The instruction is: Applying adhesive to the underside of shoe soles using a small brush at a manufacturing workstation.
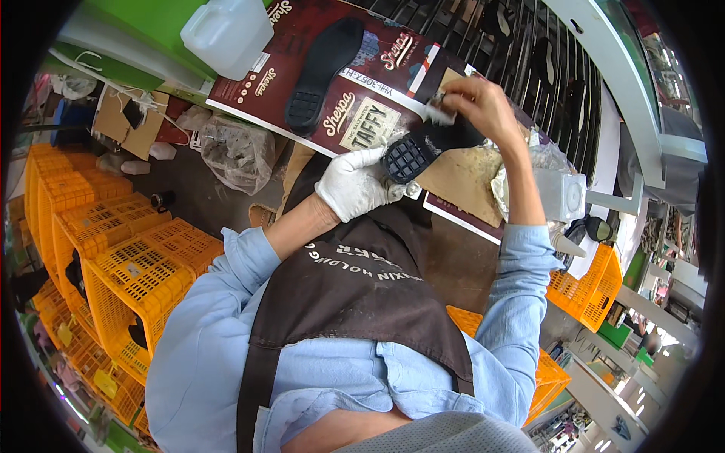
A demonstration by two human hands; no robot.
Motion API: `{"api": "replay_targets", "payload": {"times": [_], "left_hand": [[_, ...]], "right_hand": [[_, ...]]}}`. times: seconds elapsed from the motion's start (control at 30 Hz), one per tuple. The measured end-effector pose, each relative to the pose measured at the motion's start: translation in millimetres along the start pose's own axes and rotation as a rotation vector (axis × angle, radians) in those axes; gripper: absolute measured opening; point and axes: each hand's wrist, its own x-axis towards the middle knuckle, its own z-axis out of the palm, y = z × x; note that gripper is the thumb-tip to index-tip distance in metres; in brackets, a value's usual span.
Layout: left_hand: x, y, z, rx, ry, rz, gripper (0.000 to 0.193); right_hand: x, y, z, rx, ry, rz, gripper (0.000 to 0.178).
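Observation:
My left hand (353,183), in a white glove, grips a black shoe sole (423,149) by its heel end, where a raised grid pattern shows. The sole is held over the edge of the work surface. Just above it, my bare right hand (483,109) pinches a small brush (439,113) with pale bristles, partly hidden by the fingers. The bristles are close to the sole; whether they touch it I cannot tell. A second black shoe sole (323,74), also with a gridded heel, lies on the dark red printed cardboard (332,119) to the left.
A white plastic container (228,38) stands at the far left of the surface. Stained brown cardboard (468,181) lies near my right forearm, beside a translucent plastic bottle (559,195). Beyond is a rack of dark bars (532,60) carrying soles. Orange crates (143,279) are stacked at left.

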Motion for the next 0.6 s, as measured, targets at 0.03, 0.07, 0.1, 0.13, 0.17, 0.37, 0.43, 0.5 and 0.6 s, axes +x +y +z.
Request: {"api": "replay_targets", "payload": {"times": [0.03,0.07,0.1,0.13,0.17,0.37,0.43,0.5,0.6], "left_hand": [[-0.4,-1.0,0.8,0.006,0.004,0.001,0.043],[-0.5,-1.8,1.7,0.014,0.007,0.009,0.043],[-0.9,-1.6,3.0,0.023,0.009,0.022,0.043],[-1.3,-2.0,4.1,0.002,-0.001,0.022,0.042],[-1.0,-2.6,5.2,-0.019,-0.013,0.017,0.042],[0.9,-2.7,8.7,-0.019,-0.019,0.004,0.042],[-0.1,-2.7,9.1,-0.020,0.010,0.016,0.042],[1.0,-1.7,9.4,-0.008,0.033,0.020,0.043],[2.5,-0.4,10.5,0.029,0.036,-0.003,0.043]], "right_hand": [[0.8,-0.4,1.2,0.074,0.147,0.122,0.022],[1.1,-0.5,0.9,0.191,0.203,0.148,0.022],[1.1,-0.3,1.6,0.300,0.261,0.171,0.022],[1.1,0.2,2.2,0.419,0.238,0.222,0.021],[0.6,1.1,3.0,0.442,0.082,0.223,0.021],[-1.2,7.7,8.6,0.139,0.340,0.135,0.021],[-4.1,7.5,6.3,0.385,0.357,0.185,0.020],[-6.7,6.5,3.0,0.379,0.075,0.198,0.020],[-9.5,3.9,0.6,-0.054,0.077,0.057,0.022]]}}
